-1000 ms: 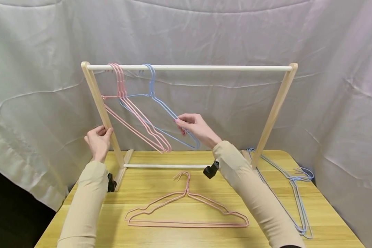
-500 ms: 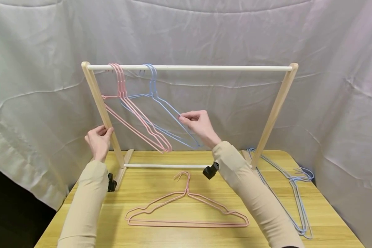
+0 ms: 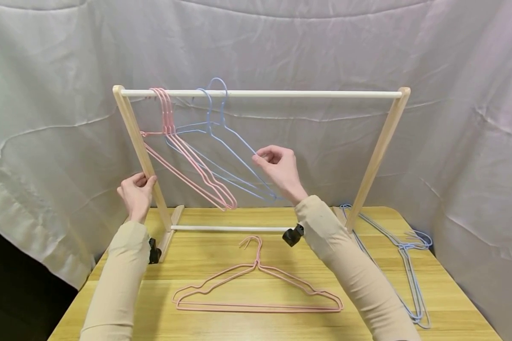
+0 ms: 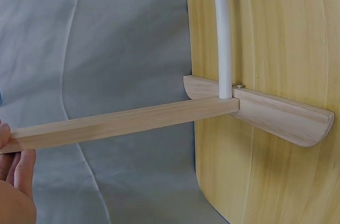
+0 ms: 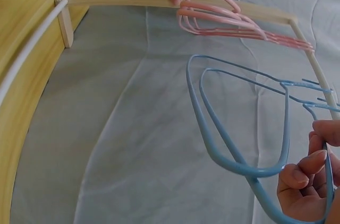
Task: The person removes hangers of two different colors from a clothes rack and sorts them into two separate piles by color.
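Hanger, blue [image 3: 240,138], held aslant at the white rail [image 3: 315,94], its hook [image 3: 216,78] arching higher than its neighbour's, above the rail. Whether the wire touches the rail, cannot tell. Right hand [image 3: 280,170] pinches it on the near shoulder, thumb and fingers closed narrow on the wire; the right wrist view confirms the hold. Second blue hanger [image 3: 209,116] hangs just beside it, hook over the rail, apparently ungripped.

Step in hand, as judged: working one blue hanger's hook at the rail; on or off, this moment alone does not settle. Next move seems to call for a level, steady lift that keeps the two blue frames from snagging, since the hold is well off the hook.

Farther left, pink hangers [image 3: 167,111] hang bunched on the rail. Left hand [image 3: 136,194] grips the wooden upright [image 3: 132,124], thumb and fingers on opposite sides, probably bracing the rack.

Below, on the wood-grain table [image 3: 222,327]: nested pink hangers [image 3: 258,311] in front, overlapping bluish hangers [image 3: 411,272] at right. Grey curtain [image 3: 324,47] behind.
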Motion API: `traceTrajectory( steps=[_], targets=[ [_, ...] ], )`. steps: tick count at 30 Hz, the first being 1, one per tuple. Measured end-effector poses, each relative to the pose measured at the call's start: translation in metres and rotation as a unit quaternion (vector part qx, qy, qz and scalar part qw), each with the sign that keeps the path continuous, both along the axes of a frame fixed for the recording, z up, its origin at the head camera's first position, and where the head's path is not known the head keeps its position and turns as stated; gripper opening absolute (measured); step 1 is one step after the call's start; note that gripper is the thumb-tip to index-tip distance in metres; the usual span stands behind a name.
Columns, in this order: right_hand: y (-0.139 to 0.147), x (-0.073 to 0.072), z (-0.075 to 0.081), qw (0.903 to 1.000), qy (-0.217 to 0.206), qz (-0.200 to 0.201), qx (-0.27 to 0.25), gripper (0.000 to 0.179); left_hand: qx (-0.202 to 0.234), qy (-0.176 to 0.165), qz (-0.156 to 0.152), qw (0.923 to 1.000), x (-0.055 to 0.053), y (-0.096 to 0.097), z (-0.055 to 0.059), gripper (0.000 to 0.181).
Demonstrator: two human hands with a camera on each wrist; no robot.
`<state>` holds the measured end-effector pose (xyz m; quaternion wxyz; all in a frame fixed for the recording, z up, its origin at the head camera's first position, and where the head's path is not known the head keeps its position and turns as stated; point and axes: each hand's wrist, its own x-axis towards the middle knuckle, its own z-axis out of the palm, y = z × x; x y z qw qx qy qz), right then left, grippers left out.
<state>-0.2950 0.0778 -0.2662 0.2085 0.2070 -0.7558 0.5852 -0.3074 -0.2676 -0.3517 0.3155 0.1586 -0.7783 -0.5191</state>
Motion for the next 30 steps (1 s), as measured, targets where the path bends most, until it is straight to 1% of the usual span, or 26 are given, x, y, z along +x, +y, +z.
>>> traceTrajectory(
  steps=[9, 18, 23, 30],
  targets=[
    [0.006, -0.001, -0.002, 0.9998, 0.014, -0.005, -0.013, 0.013, 0.000, -0.002, 0.000, 1.0000, 0.001, 0.001, 0.000, 0.035],
    [0.013, 0.004, -0.005, 0.9994, 0.016, -0.014, -0.027, 0.014, 0.001, 0.003, -0.002, 1.0000, 0.000, 0.001, -0.001, 0.035],
    [0.020, 0.007, -0.011, 0.9989, 0.023, -0.020, -0.036, 0.015, 0.000, 0.005, -0.001, 1.0000, 0.000, 0.001, -0.001, 0.034],
    [0.032, 0.011, -0.021, 0.9969, 0.030, -0.026, -0.068, 0.017, 0.001, 0.001, -0.001, 1.0000, 0.001, 0.000, 0.000, 0.036]
  ],
)
